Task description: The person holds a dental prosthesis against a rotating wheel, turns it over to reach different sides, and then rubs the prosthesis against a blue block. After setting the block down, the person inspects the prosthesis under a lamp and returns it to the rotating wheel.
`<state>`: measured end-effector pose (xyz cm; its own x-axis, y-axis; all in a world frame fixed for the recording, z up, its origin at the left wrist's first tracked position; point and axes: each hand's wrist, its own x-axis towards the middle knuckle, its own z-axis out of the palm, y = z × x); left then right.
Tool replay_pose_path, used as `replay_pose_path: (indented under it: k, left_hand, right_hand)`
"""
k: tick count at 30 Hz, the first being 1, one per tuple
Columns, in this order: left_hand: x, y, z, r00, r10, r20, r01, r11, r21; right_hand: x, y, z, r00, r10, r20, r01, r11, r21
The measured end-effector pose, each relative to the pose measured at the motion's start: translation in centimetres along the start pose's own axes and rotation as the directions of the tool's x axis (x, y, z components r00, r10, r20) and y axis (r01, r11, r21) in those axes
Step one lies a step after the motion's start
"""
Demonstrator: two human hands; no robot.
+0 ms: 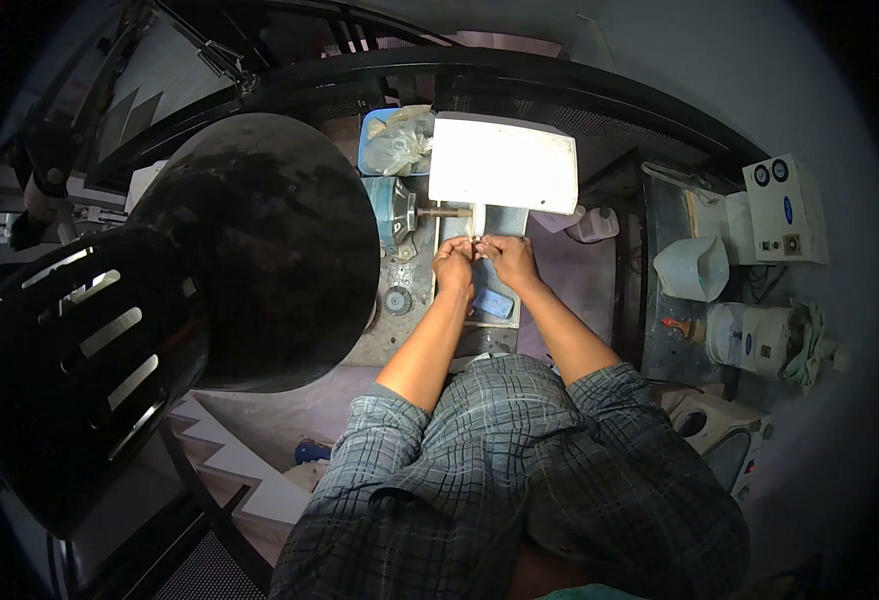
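My left hand [454,264] and my right hand [512,262] meet at the fingertips, both with fingers pinched together. Between them is a small light-coloured piece, too small to name. The fingertips are right at the lower edge of a pale wheel [479,220] on the shaft [445,212] of a blue-green bench motor [394,210]. Above the hands, a white box-shaped hood [505,160] partly covers the wheel. Under my wrists lies a shallow tray [505,322], with a blue block [494,303] inside it.
A large black lamp shade [260,250] fills the left side. Behind the motor sits a blue bin [368,150] with a plastic bag [400,145]. A dark knob [398,300] lies on the bench. At right, a side table carries a white container [692,268] and a gauged machine [788,210].
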<state>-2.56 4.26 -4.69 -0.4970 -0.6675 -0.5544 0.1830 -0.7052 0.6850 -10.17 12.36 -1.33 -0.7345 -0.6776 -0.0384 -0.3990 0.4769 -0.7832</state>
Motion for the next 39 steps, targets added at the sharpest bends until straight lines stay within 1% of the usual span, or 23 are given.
replay_pose_path:
  k: [1, 2, 6, 8, 10, 13, 15, 18, 20, 22, 25, 27, 28, 29, 30, 31, 33, 34, 35, 36, 37, 38, 39]
  left_hand:
    - [0.1, 0.1, -0.1, 1.000, 0.000, 0.000, 0.000, 1.000, 0.000]
    - [0.3, 0.3, -0.2, 1.000, -0.005, 0.012, 0.004, 0.999, 0.042]
    - [1.7, -0.4, -0.7, 0.999, -0.001, 0.039, -0.005, 0.988, 0.151]
    - [1.9, -0.4, -1.0, 1.000, -0.012, 0.023, 0.009, 0.992, 0.128]
    - [1.7, -0.4, -0.7, 0.999, -0.041, 0.003, 0.040, 0.996, 0.085]
    - [1.2, 0.1, -0.6, 0.998, -0.047, 0.029, 0.046, 0.999, 0.020]
    - [0.9, -0.1, -0.5, 0.998, -0.042, 0.053, 0.040, 0.998, 0.051]
    - [0.7, -0.2, -0.7, 0.995, -0.061, 0.078, 0.062, 0.998, -0.011]
    - [0.5, 0.3, -0.7, 0.996, -0.075, 0.054, 0.078, 0.995, -0.058]
    - [0.7, 0.0, -0.7, 0.995, -0.085, 0.046, 0.087, 0.995, -0.048]
    - [1.2, -0.8, -1.3, 0.994, -0.102, 0.042, 0.104, 0.994, -0.044]
    - [1.7, -0.4, -2.2, 0.993, -0.085, 0.084, 0.085, 0.996, -0.004]
    - [1.5, 0.2, -2.7, 0.985, -0.105, 0.135, 0.110, 0.993, -0.031]
    - [1.4, 1.0, -3.3, 0.986, -0.098, 0.135, 0.103, 0.994, -0.028]
    - [1.1, 2.0, -3.8, 0.984, -0.080, 0.158, 0.076, 0.997, 0.033]
    - [0.3, 3.4, -3.9, 0.981, -0.064, 0.181, 0.047, 0.994, 0.094]
    - [-0.9, 5.6, -4.8, 0.971, 0.018, 0.240, -0.015, 1.000, -0.015]
    - [-2.3, 7.4, -4.6, 0.950, 0.054, 0.306, -0.028, 0.996, -0.089]
    - [-3.6, 9.3, -4.5, 0.925, 0.093, 0.370, -0.035, 0.986, -0.161]
    - [-4.3, 10.6, -4.9, 0.907, 0.091, 0.410, 0.015, 0.969, -0.248]
    - [-5.9, 12.4, -4.2, 0.840, 0.147, 0.522, 0.088, 0.912, -0.400]
    - [-7.0, 13.7, -4.0, 0.841, 0.133, 0.524, 0.182, 0.842, -0.507]
    - [-8.0, 14.9, -3.9, 0.841, 0.120, 0.528, 0.270, 0.752, -0.601]
  right_hand:
    - [-0.1, -0.3, 0.0, 0.998, 0.034, 0.046, -0.033, 0.999, -0.031]
    - [-0.2, -0.7, 0.1, 0.998, 0.037, 0.050, -0.038, 0.999, 0.017]
    - [-0.2, 0.4, 0.8, 0.999, 0.018, 0.027, -0.018, 1.000, 0.000]
    - [-0.1, 0.8, 0.9, 0.994, 0.103, 0.040, -0.104, 0.995, 0.014]
    - [0.0, 0.5, 1.0, 0.995, 0.092, 0.043, -0.093, 0.996, 0.007]
    - [0.0, 0.1, 0.9, 0.996, 0.075, 0.038, -0.075, 0.997, 0.024]
    - [-0.1, -0.3, 0.1, 0.996, 0.089, 0.027, -0.089, 0.996, 0.020]
    - [0.0, -1.3, -0.4, 0.993, 0.093, 0.073, -0.093, 0.996, 0.005]
    - [0.3, -1.4, -0.7, 0.992, 0.079, 0.094, -0.080, 0.997, 0.009]
    - [0.5, -1.0, -0.6, 0.992, 0.028, 0.121, -0.029, 1.000, 0.003]
    - [0.5, -1.1, -0.3, 0.992, 0.066, 0.107, -0.062, 0.997, -0.035]
    - [0.4, -0.7, 0.0, 0.988, 0.082, 0.128, -0.085, 0.996, 0.016]
    - [0.5, -0.1, 0.5, 0.977, 0.095, 0.189, -0.118, 0.987, 0.113]
    - [0.5, 0.6, 1.0, 0.962, 0.100, 0.253, -0.155, 0.965, 0.209]
    - [0.0, 0.2, 0.5, 0.958, 0.137, 0.252, -0.167, 0.981, 0.100]
    - [-0.6, -0.2, -0.2, 0.959, 0.133, 0.252, -0.164, 0.981, 0.107]
    - [-1.8, -0.5, -1.5, 0.943, 0.029, 0.330, 0.041, 0.978, -0.204]
    - [-2.5, 0.0, -1.9, 0.923, 0.061, 0.381, 0.013, 0.982, -0.190]
    - [-3.4, 0.8, -1.8, 0.923, 0.058, 0.381, 0.013, 0.984, -0.179]
    - [-4.4, 1.6, -1.6, 0.921, 0.022, 0.388, 0.047, 0.985, -0.168]
    - [-5.1, 2.1, -1.5, 0.918, -0.016, 0.396, 0.085, 0.984, -0.157]
    - [-5.8, 2.6, -1.5, 0.918, -0.026, 0.397, 0.090, 0.985, -0.144]
    - [-6.4, 2.8, -1.5, 0.924, -0.117, 0.365, 0.165, 0.981, -0.104]
